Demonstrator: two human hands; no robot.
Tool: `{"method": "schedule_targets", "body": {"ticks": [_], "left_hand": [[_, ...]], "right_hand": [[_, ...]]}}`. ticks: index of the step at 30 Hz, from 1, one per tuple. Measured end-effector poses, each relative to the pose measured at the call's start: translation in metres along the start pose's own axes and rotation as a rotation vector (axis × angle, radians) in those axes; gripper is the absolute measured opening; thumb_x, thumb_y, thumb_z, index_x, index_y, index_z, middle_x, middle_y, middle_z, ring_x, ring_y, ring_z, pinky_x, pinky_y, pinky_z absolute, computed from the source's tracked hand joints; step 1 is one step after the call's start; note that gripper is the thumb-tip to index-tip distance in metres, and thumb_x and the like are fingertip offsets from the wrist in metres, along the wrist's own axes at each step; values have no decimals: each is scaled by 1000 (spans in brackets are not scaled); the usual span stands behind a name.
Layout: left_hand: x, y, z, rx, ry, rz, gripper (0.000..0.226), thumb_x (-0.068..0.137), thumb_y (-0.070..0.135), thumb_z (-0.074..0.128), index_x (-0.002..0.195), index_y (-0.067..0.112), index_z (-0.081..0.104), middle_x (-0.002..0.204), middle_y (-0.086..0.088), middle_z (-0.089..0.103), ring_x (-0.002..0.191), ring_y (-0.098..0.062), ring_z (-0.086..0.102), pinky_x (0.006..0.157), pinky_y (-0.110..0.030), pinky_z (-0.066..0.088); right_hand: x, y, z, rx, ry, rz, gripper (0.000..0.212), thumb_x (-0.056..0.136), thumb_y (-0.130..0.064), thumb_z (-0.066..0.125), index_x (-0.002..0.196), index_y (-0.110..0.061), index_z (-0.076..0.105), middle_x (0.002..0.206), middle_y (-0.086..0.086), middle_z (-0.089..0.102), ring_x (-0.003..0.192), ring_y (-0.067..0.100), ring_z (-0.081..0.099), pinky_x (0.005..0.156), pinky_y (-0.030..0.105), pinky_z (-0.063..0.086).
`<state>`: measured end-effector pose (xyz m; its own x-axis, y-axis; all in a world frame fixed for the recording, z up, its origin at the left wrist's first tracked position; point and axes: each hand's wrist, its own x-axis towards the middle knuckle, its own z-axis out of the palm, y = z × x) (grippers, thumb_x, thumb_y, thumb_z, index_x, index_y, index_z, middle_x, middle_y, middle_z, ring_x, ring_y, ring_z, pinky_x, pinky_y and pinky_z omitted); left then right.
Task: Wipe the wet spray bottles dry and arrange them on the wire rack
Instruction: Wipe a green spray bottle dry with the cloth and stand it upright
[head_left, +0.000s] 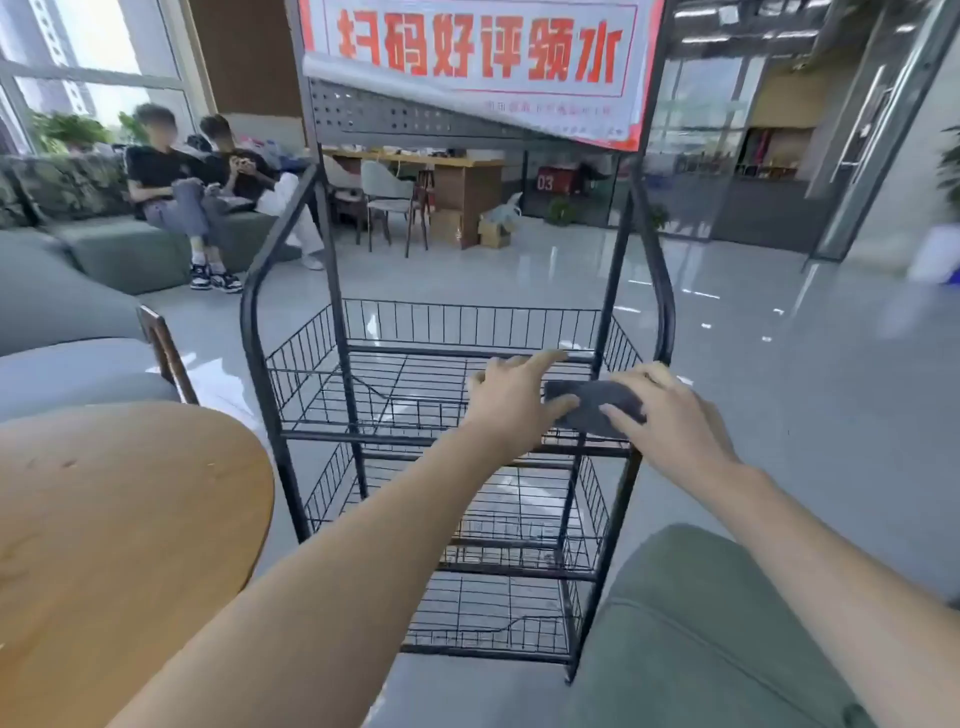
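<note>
A black wire rack (322, 364) with three basket shelves stands in front of me, and its baskets hold nothing. Over the right front corner of the top basket both my hands meet on a dark grey cloth (592, 402). My left hand (506, 402) reaches in from the left, fingers spread, thumb against the cloth's left end. My right hand (670, 410) lies over the cloth's right end with its fingers curled round it. No spray bottle is in view.
A round wooden table (114, 519) is at my lower left and a green cushion (691, 639) at my lower right. A red-and-white poster (478, 52) hangs on the rack's top panel. Two people sit on a sofa (119, 249) at the far left.
</note>
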<state>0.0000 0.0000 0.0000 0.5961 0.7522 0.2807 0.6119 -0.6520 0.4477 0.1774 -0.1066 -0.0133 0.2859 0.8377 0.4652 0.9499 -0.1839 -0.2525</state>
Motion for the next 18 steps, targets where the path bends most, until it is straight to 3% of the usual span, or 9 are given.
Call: {"method": "schedule_targets", "body": {"ticks": [3,6,8,12,14,16,18], "left_hand": [[24,6,13,66,-73,1,57,106,57,56,158,39,45,151,-2,59,144,-28,42,115,-48,27],[36,6,22,90,-109,-41,38,106,49,60,141,36,64,138,1,67,138,-26,49,113,-46,27],[39,4,23,17,-60,-59,26,104,41,65,128,36,73,127,4,73,128,-23,55,110,-41,31],[30,4,6,-253,42,-55,12,97,28,76,106,31,82,98,5,77,105,-26,66,104,-42,48],[17,4,-13,-332,50,-44,11,98,20,75,106,23,82,87,5,73,88,-21,67,87,-25,54],[0,-2,-38,-358,52,-30,11,99,13,73,106,17,81,87,3,74,81,-15,65,67,-8,48],[-27,-12,-66,-367,32,-29,11,100,10,72,106,15,80,90,3,76,83,-11,67,66,-6,47]], "right_hand": [[17,10,10,111,-63,-8,45,96,-22,74,138,-11,64,134,4,60,109,19,58,87,10,26],[23,16,12,50,-94,23,41,97,-31,71,136,-21,67,133,-2,65,120,23,60,92,23,36],[22,17,9,-1,-51,53,30,97,-41,68,126,-34,71,125,-13,68,112,20,62,84,29,41],[20,3,-5,102,84,89,14,94,-42,72,107,-37,75,102,-17,68,93,15,59,73,30,33],[18,-9,-16,135,121,80,13,90,-43,77,101,-38,74,89,-22,61,88,12,51,73,30,32],[15,-25,-28,262,79,46,14,84,-42,82,93,-37,73,84,-24,55,88,13,51,74,30,34],[12,-46,-36,472,7,16,16,81,-40,86,88,-36,72,86,-15,64,84,12,59,70,28,40]]}}
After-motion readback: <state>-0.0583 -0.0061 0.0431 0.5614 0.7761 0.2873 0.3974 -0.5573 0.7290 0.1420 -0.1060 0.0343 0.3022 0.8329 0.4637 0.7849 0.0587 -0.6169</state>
